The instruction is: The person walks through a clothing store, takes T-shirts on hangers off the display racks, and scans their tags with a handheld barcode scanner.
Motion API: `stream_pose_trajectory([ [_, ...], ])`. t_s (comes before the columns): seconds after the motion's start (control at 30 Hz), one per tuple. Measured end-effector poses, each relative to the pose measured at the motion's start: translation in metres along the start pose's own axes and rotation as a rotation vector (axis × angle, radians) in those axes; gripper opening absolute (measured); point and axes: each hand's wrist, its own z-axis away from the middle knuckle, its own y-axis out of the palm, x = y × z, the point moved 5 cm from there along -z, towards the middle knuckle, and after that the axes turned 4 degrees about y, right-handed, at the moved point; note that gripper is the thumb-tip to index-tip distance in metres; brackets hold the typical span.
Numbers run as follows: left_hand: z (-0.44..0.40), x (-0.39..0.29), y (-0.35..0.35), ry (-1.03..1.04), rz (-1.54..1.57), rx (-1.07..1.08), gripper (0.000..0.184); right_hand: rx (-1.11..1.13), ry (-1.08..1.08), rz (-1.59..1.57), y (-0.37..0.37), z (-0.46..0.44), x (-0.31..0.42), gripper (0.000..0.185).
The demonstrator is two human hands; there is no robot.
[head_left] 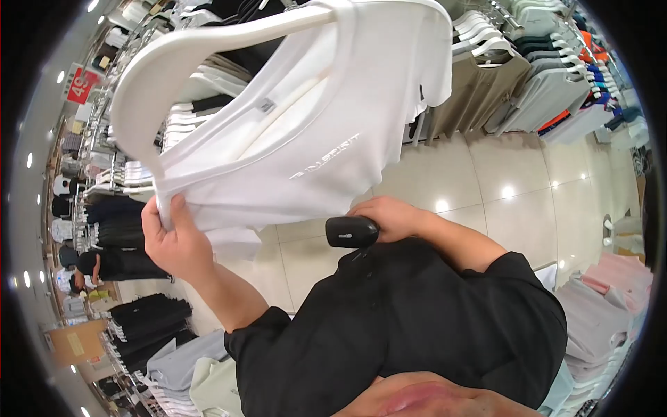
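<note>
Head view: the white shirt [299,153] is up in front of me, its neckline toward my left, with a white hanger [229,38] at its neck. My left hand [175,240] has its fingers clamped on the shirt's near shoulder. Below the shirt's lower edge, my right hand [389,217] is partly hidden behind a black device [352,231]; I cannot tell how those fingers close. Right of the shirt hang brown garments [479,90], above tiled floor [445,170]; left of it, a red sign [82,86].
</note>
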Motion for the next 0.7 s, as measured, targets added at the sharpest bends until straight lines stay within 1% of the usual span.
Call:
stream_pose_trajectory([
  [0.07, 0.001, 0.006, -0.002, 0.000, 0.027, -0.022, 0.023, -0.066, 0.109, -0.105, -0.012, 0.015, -0.012, 0.045],
  [0.1, 0.001, 0.011, -0.004, -0.001, 0.033, -0.037, 0.025, -0.080, 0.114, -0.099, -0.019, 0.023, -0.016, 0.045],
  [0.13, 0.001, 0.017, -0.007, -0.003, 0.037, -0.053, 0.026, -0.187, 0.130, -0.102, -0.031, 0.033, -0.021, 0.045],
  [0.2, 0.002, 0.028, -0.011, 0.008, 0.044, -0.020, 0.029, -0.397, 0.158, -0.107, -0.055, 0.053, -0.033, 0.046],
  [0.27, 0.003, 0.033, -0.013, -0.016, 0.140, -0.033, 0.030, -0.706, 0.006, 0.108, -0.089, 0.072, -0.038, 0.064],
  [0.33, 0.004, 0.038, -0.017, -0.018, 0.135, 0.004, 0.030, -0.849, 0.179, -0.308, -0.109, 0.084, -0.046, 0.085],
  [0.37, 0.005, 0.041, -0.017, -0.042, 0.143, 0.006, 0.031, -0.824, 0.220, -0.413, -0.119, 0.086, -0.044, 0.097],
  [0.4, 0.007, 0.043, -0.017, -0.064, 0.150, 0.008, 0.031, -0.816, 0.260, -0.663, -0.123, 0.089, -0.046, 0.088],
  [0.47, 0.011, 0.048, -0.016, -0.069, 0.163, 0.014, 0.032, -0.710, 0.325, -0.998, -0.118, 0.095, -0.074, 0.077],
  [0.5, 0.014, 0.051, -0.016, -0.081, 0.166, 0.020, 0.032, -0.717, 0.322, -0.996, -0.117, 0.094, -0.076, 0.077],
  [0.57, 0.019, 0.055, -0.015, -0.093, 0.155, 0.026, 0.033, -0.768, 0.210, -1.069, -0.120, 0.089, -0.076, 0.067],
  [0.6, 0.019, 0.057, -0.017, -0.112, 0.135, 0.030, 0.034, -0.767, 0.207, -1.067, -0.118, 0.087, -0.077, 0.067],
  [0.67, 0.023, 0.063, -0.020, -0.130, 0.112, 0.021, 0.035, -0.780, 0.182, -1.176, -0.111, 0.092, -0.087, 0.068],
  [0.7, 0.025, 0.065, -0.020, -0.148, 0.091, 0.016, 0.036, -0.797, 0.162, -1.148, -0.112, 0.097, -0.090, 0.067],
])
